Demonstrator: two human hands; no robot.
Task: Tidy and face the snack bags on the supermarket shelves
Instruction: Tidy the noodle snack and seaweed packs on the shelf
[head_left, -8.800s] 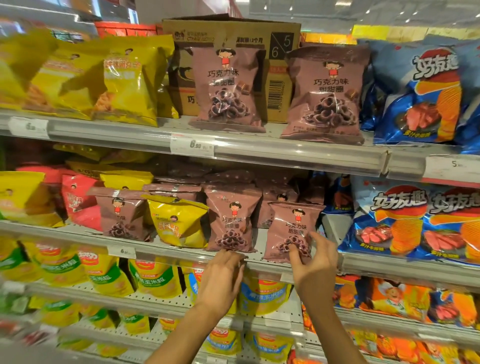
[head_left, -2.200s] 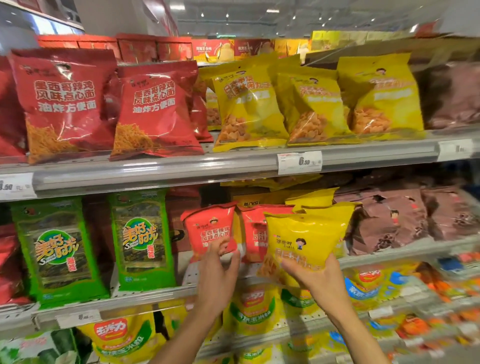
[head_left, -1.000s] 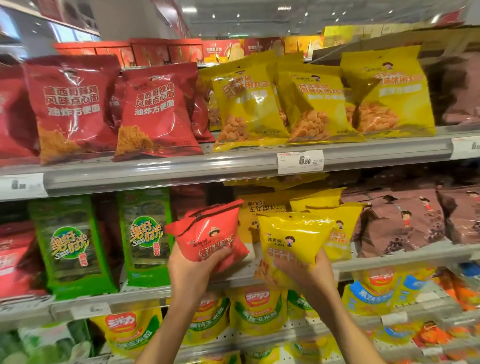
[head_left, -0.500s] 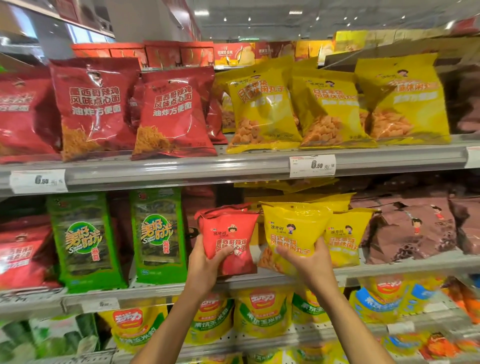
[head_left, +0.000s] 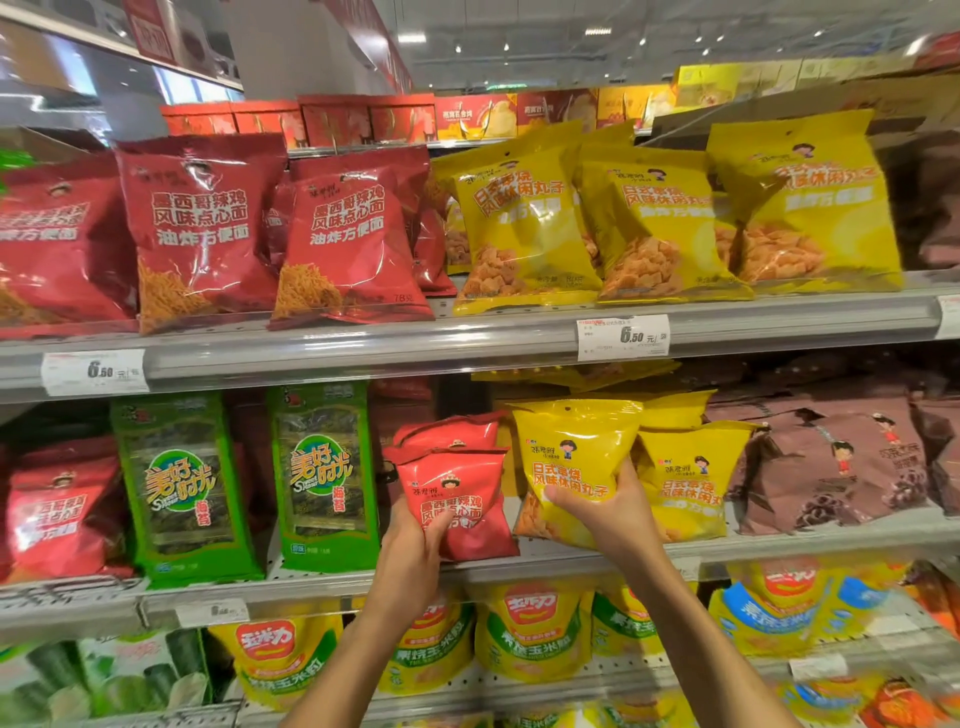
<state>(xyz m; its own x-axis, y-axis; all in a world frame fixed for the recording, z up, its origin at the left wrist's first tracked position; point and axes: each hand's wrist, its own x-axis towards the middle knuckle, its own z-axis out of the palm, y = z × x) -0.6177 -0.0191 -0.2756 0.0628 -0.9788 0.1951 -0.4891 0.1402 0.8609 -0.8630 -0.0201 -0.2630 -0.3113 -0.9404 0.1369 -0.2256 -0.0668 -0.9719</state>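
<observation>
Seen from your head camera, your left hand (head_left: 410, 551) gripped the small red bag (head_left: 457, 501), fingers curled round its lower edge, while your right hand (head_left: 605, 512) clamped the yellow bag (head_left: 571, 457), both at the middle shelf (head_left: 779, 545) front. Both glossy, puffy pillow packs crinkle; I'd have stood them upright, labels forward, bases seated on the shelf.

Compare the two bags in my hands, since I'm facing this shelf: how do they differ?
The small red bag sits in the left hand; the small yellow bag in the right hand. The red one sits lower and looks smaller. Both face forward, roughly upright, on the middle shelf.
</observation>
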